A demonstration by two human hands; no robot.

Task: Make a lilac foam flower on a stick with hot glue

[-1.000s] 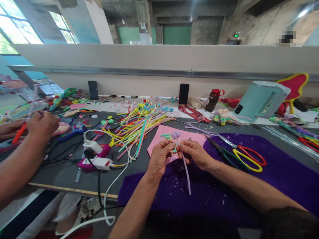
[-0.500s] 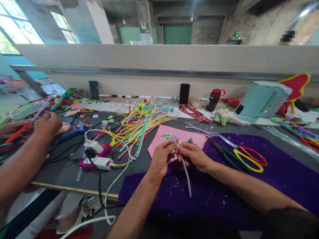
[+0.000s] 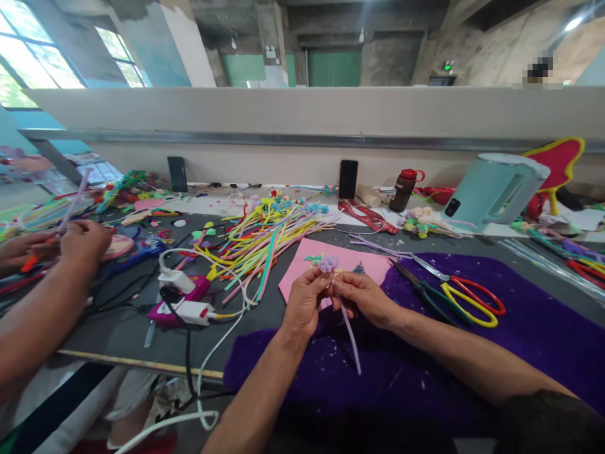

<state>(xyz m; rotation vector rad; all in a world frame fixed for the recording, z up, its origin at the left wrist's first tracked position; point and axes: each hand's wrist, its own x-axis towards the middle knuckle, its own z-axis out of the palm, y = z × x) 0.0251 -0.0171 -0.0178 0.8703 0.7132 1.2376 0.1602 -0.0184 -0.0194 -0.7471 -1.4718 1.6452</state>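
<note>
Between the fingertips of my left hand (image 3: pixel 305 297) is a lilac pipe-cleaner flower (image 3: pixel 328 264), its fluffy head pointing up. My right hand (image 3: pixel 363 295) pinches a lilac pipe cleaner (image 3: pixel 350 337) right beside it, and the long free end hangs down over the purple cloth (image 3: pixel 312 372). Where the two join is hidden by my fingers. Under and beyond my hands lies a pink sheet (image 3: pixel 302 258), with a small green piece and a dark pointed piece on it. Scissors (image 3: pixel 472 299) with red and yellow handles and dark green-handled pliers (image 3: pixel 428 293) rest to the right.
A heap of coloured pipe cleaners (image 3: pixel 269 236) spreads at centre left. A purple power strip (image 3: pixel 179 302) with white cables sits nearer. Along the back stand a phone (image 3: pixel 348 179), a brown bottle (image 3: pixel 403 192) and a teal kettle (image 3: pixel 494 192). At far left, a co-worker's hands (image 3: pixel 82 243) hold pipe cleaners.
The flower head shows more fully above my left fingers. My right fingers have shifted slightly on the pipe cleaner. The co-worker's hands have moved slightly down and left.
</note>
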